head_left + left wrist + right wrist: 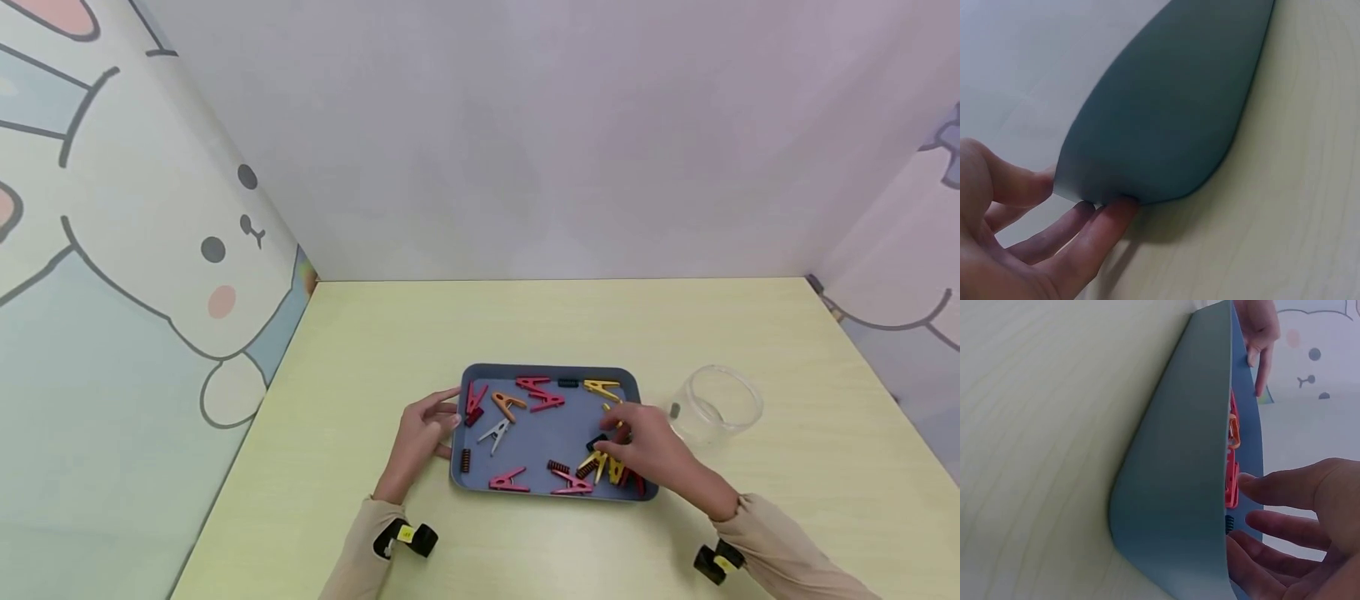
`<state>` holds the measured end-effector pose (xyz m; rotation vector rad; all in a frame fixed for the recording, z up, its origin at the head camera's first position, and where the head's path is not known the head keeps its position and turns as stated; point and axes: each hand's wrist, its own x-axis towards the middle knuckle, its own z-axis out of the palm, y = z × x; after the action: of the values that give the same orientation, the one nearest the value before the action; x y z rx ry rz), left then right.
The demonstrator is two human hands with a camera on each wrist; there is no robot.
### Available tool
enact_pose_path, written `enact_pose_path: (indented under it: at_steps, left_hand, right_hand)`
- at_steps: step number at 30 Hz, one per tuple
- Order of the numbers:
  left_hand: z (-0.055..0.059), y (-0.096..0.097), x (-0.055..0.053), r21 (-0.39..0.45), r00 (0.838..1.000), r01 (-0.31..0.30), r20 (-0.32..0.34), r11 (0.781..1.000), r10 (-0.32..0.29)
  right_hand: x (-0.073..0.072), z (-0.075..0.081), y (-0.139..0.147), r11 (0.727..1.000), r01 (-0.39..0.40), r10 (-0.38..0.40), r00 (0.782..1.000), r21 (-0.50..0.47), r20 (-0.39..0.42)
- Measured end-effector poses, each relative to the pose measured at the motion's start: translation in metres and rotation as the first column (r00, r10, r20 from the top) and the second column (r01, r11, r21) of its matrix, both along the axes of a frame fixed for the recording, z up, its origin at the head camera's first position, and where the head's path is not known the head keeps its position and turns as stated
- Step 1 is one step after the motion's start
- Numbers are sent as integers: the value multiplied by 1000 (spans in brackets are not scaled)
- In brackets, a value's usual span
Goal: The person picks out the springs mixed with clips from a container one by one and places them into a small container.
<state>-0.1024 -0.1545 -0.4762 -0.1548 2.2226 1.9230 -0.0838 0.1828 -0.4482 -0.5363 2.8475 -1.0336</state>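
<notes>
A blue-grey tray [555,433] lies on the table with small spring clips and coils in it. My left hand [422,433] grips its left end, the thumb at the rim and fingers under the edge in the left wrist view. My right hand [648,442] reaches over the tray's right side, thumb and fingers apart, fingertips right among the clips. Close below it are yellow clips [600,467], a black piece [596,442] and dark red clips [637,483]. In the right wrist view, a red clip [1231,481] shows near the thumb; the tray's wall hides most contents.
A clear round container [723,404] stands right of the tray, close to my right forearm, with a small dark mark on its side. Pink clips [510,480], an orange clip [507,405], a whitish clip [495,433] and a brown coil [466,460] lie across the tray.
</notes>
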Motion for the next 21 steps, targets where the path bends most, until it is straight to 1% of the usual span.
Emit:
enact_pose_path:
  at_steps: [10, 21]
  left_hand:
    - [-1, 0, -1, -19, 1000, -3, 4, 1000, 3]
    - [-2, -1, -2, -12, 1000, -2, 2, 1000, 2]
  right_hand:
    - [-2, -1, -8, 994, 3, 1, 999, 106, -35]
    - [-1, -4, -16, 992, 0, 8, 998, 130, -60]
